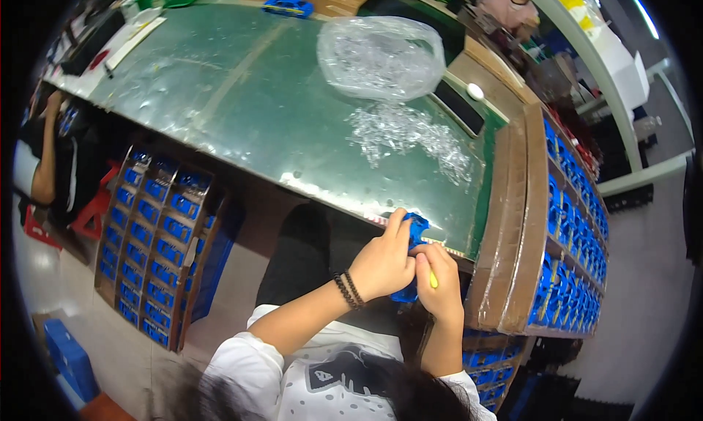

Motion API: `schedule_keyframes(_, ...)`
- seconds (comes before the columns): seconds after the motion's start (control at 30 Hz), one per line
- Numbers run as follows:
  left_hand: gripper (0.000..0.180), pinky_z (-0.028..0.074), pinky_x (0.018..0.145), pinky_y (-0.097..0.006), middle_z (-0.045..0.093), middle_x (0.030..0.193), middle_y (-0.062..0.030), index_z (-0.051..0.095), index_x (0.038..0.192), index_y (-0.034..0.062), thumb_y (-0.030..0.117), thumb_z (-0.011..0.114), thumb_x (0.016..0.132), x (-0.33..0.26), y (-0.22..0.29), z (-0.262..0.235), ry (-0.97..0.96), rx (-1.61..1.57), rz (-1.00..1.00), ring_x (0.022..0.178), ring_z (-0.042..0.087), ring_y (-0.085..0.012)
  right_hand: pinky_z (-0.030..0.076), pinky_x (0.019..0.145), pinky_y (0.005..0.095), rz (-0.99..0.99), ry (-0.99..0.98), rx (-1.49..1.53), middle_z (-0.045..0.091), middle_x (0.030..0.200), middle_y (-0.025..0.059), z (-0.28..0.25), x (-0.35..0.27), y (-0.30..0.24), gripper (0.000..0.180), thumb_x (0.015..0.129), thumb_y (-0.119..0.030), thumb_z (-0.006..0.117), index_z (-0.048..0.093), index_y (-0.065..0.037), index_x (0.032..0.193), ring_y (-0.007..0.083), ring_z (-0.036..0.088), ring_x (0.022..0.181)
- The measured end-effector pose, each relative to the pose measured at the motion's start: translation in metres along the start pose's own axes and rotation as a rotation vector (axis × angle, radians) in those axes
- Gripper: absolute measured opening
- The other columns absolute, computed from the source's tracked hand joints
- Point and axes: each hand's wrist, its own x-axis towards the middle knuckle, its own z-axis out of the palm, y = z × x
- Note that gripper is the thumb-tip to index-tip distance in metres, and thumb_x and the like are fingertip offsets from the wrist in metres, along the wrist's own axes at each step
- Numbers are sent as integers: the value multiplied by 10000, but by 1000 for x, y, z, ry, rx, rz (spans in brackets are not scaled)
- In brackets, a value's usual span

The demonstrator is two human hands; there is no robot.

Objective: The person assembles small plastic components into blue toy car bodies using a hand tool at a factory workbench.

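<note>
Right now both hands, left hand [381,263] and right hand [441,283], have fingers clamped on a blue part [415,234] past the worktop's [242,91] near edge; a slip could drop it floorward.

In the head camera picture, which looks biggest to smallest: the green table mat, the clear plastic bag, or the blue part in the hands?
1. Green table mat
2. Clear plastic bag
3. Blue part, partly hidden by both hands, though nearest the camera

clear crumpled plastic bag [381,57] on the green table [242,91], far side, above loose clear pieces [410,139]
</note>
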Motion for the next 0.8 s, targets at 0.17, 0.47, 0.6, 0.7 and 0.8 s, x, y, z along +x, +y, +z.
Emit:
schedule_keyframes(0.17,503,449,661,-432,296,1198,-237,350,1112,-100,85,486,665,4,-2,0,-21,3,43,740,537,-399,350,530,313,-72,50,24,417,636,134,7,5,7,53,703,47,407,444,26,671,258,419,559)
schedule_keyframes(0.47,476,462,602,-416,302,1171,-270,365,1080,-107,80,481,658,5,3,-1,-48,17,76,635,544,-387,326,509,319,-90,97,8,394,613,125,9,-1,15,115,754,-21,397,427,14,648,249,398,543)
schedule_keyframes(0.6,476,460,608,-419,304,1171,-271,366,1083,-103,84,478,660,5,4,0,-55,18,61,642,545,-387,328,512,317,-93,98,32,401,616,125,9,-2,18,120,759,-22,393,428,15,651,245,399,542)
schedule_keyframes(0.7,476,458,613,-426,303,1172,-270,368,1084,-100,89,477,661,7,4,1,-49,25,61,648,544,-390,331,514,309,-92,99,41,403,616,125,8,-3,19,127,764,-27,391,429,16,650,240,402,544)
schedule_keyframes(0.8,476,455,618,-432,301,1178,-267,369,1085,-98,92,476,662,6,6,0,-51,28,59,649,543,-396,338,523,310,-82,86,49,408,630,127,8,-5,19,103,763,-18,395,430,15,672,238,408,556)
